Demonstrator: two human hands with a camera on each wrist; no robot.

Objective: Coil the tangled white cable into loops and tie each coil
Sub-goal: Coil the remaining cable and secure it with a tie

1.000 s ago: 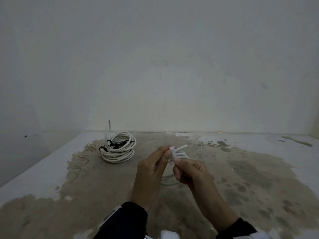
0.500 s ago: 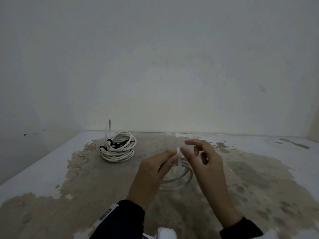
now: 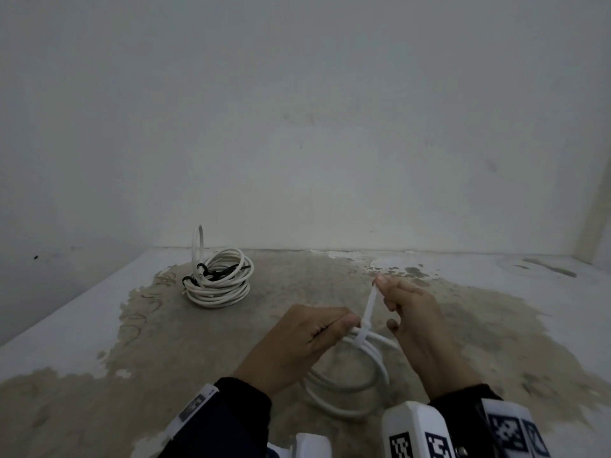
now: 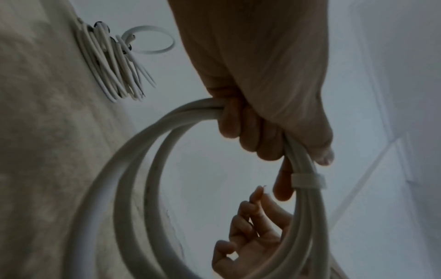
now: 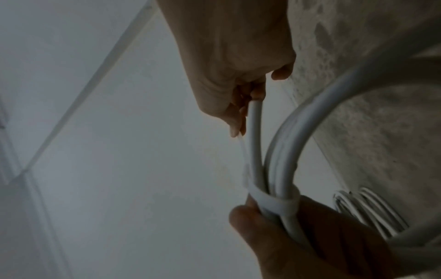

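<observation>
A small coil of white cable (image 3: 347,388) hangs in front of me. My left hand (image 3: 344,325) grips its top, fingers curled round the strands (image 4: 296,156). A white zip tie (image 3: 367,309) wraps the bundle just beside that grip, its band (image 4: 307,181) snug on the strands (image 5: 274,202). My right hand (image 3: 383,292) pinches the tie's tail (image 5: 241,145) and holds it up and away from the coil. One cable strand (image 5: 255,132) runs up to the right fingers beside the tail.
A pile of tied white cable coils (image 3: 218,282) with black ties and one upright loop lies at the back left near the wall (image 3: 297,127). The floor (image 3: 496,325) is stained concrete. The same pile (image 4: 112,62) shows in the left wrist view.
My right hand took the tie's tail between its fingertips and drew it up and to the right. The tie's loop has closed on the bundle. Both hands sit lower.
</observation>
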